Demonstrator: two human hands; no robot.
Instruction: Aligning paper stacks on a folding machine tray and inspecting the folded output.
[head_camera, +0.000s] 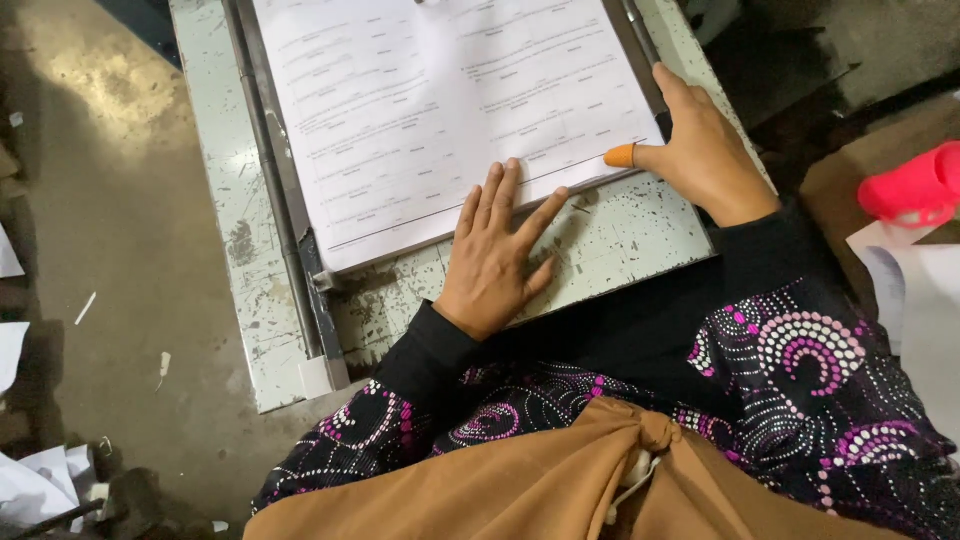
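We see the printed paper stack (440, 100) lying on the worn metal table (620, 240). Left hand (495, 255) flat, fingers spread on its near edge. Right hand (700, 150) open against its right corner, orange thumb cap (620, 156) touching the edge.

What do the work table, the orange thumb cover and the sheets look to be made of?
Work table: probably metal, with pale paint chipped to dark patches. Orange thumb cover: looks like smooth matte rubber, though uncertain. Sheets: thin white printed paper, stacked flat under the left hand and right hand.
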